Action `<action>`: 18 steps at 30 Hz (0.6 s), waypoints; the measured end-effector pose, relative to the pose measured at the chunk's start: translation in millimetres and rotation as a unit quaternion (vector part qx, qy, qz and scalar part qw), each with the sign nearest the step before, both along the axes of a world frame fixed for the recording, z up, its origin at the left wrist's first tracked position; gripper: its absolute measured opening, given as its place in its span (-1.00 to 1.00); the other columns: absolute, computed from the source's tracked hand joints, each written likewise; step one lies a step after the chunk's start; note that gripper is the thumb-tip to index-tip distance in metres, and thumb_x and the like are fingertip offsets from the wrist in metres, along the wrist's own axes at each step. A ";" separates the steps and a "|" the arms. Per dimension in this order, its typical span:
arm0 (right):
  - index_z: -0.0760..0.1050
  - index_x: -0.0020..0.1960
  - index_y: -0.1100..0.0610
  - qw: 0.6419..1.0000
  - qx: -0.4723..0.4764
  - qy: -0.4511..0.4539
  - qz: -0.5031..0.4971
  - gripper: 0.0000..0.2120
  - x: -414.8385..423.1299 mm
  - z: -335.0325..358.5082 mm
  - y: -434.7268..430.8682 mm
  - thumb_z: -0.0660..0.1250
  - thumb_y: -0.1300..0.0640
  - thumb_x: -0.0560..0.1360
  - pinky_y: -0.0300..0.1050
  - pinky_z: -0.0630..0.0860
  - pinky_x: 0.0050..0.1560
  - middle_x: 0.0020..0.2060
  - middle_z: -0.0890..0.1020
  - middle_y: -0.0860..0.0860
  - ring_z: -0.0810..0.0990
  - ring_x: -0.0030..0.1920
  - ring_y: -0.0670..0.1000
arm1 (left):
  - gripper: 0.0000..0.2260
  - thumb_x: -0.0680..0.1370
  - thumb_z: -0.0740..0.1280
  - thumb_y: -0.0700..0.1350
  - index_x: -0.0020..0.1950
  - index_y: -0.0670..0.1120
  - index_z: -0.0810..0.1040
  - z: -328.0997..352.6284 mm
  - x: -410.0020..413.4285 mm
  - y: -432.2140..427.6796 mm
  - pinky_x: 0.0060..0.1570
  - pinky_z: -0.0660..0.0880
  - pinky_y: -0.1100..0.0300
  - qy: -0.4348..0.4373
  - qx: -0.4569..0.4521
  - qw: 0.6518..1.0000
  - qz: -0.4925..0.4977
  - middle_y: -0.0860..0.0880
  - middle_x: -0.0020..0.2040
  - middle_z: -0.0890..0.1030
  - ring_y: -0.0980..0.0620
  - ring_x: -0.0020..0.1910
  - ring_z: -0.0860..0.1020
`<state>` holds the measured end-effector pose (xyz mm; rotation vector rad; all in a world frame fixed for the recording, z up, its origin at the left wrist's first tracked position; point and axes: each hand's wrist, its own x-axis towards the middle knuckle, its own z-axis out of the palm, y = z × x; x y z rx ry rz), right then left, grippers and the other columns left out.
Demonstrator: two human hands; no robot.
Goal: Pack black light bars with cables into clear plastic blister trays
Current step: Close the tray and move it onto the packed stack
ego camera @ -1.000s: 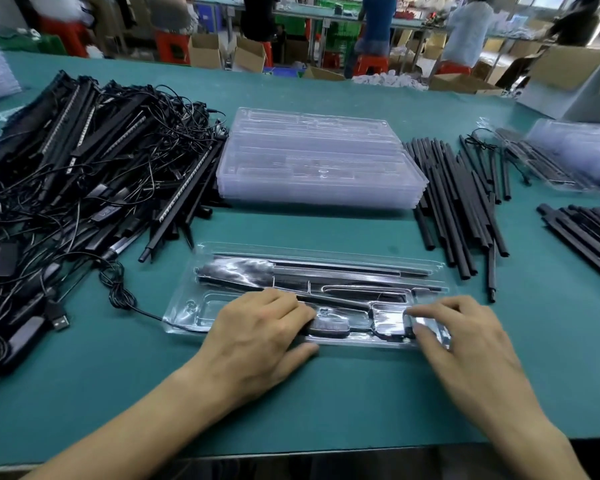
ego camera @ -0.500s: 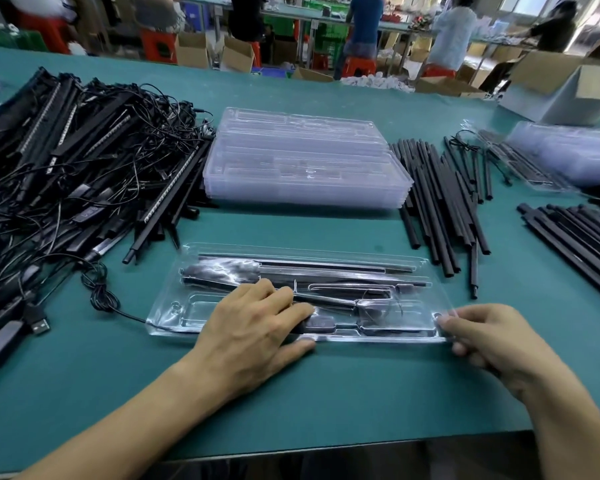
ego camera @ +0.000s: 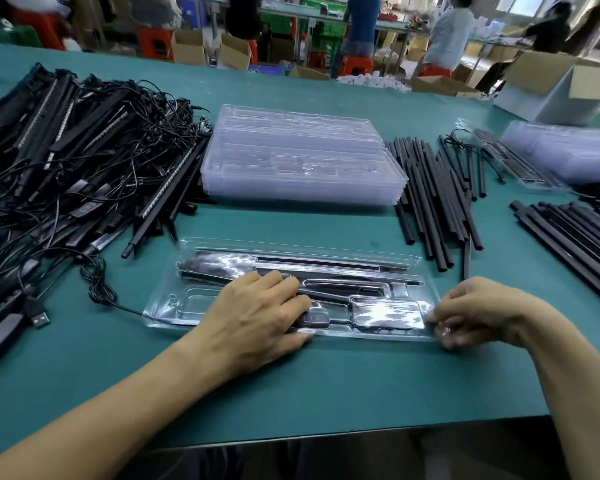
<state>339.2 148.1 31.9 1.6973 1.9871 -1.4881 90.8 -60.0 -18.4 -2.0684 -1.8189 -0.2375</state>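
On the teal counter (ego camera: 326, 382), the clear plastic blister tray (ego camera: 291, 243) is laid crosswise: its right end is pinched by the right grip (ego camera: 482, 310), while the left grip (ego camera: 253, 317) is pressed flat midway.

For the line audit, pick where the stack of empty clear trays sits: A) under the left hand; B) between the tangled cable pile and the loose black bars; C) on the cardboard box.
B: the tray stack lies flanked by the cable pile and the black bars.
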 end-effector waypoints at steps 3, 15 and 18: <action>0.48 -0.16 0.30 0.997 0.027 -0.056 0.042 -0.82 -11.6 7.1 9.6 0.49 0.37 0.39 -0.15 0.59 -0.48 -0.34 0.65 0.27 0.66 -0.40 0.17 | -0.66 0.51 0.20 0.20 -0.01 0.00 0.62 -5.5 3.5 -2.4 -0.13 0.54 0.06 -0.037 -0.003 0.999 0.010 0.04 -0.05 0.61 -0.02 -0.08 0.58; 0.49 -0.28 0.30 0.985 0.103 -0.105 0.089 -0.76 -21.4 2.2 15.9 0.57 0.38 0.30 -0.15 0.58 -0.43 -0.37 0.65 0.30 0.67 -0.42 0.17 | -0.59 0.52 0.09 0.27 -0.07 0.02 0.59 -4.6 10.5 1.7 -0.17 0.50 0.06 -0.046 -0.010 0.998 0.031 0.06 -0.12 0.58 -0.02 -0.16 0.55; 0.49 -0.31 0.28 0.988 0.088 -0.100 0.080 -0.76 -20.7 1.6 16.0 0.56 0.38 0.31 -0.17 0.57 -0.44 -0.39 0.63 0.27 0.65 -0.43 0.16 | -0.61 0.54 0.09 0.26 -0.07 0.04 0.58 -6.5 12.3 1.2 -0.17 0.48 0.07 -0.053 -0.007 0.998 0.038 0.08 -0.12 0.57 -0.01 -0.16 0.55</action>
